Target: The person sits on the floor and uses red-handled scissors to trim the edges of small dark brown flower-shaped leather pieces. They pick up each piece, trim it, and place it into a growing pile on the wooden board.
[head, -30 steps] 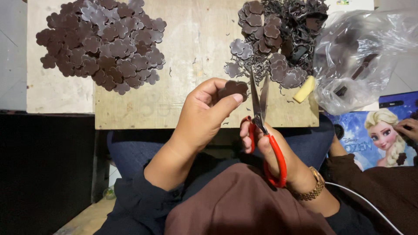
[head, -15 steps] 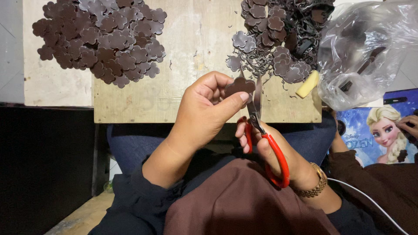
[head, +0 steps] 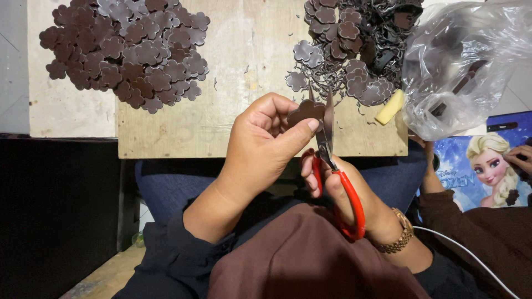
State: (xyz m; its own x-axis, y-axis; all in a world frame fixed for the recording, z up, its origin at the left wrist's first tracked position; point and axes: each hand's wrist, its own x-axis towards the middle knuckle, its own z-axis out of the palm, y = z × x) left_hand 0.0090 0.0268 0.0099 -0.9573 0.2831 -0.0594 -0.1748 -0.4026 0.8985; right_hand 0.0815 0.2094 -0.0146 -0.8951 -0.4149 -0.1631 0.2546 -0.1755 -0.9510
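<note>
- left hand (head: 260,147) pinches a brown flower (head: 305,111)
- right hand (head: 343,194) grips red scissors (head: 332,166), trimming it
- trimmed pile (head: 127,50) is big; untrimmed heap (head: 354,50) is left

Two bare hands, left hand (head: 260,147) with a dark navy sleeve pushed back to the forearm, right hand (head: 346,194) with a gold link wristwatch (head: 400,235) at the wrist, reddish-brown garment (head: 310,260) just below the wristwatch, short trimmed fingernails.

Clear crumpled plastic bag (head: 471,61) top right on board edge, blue cartoon-print package (head: 487,166) below it
</note>
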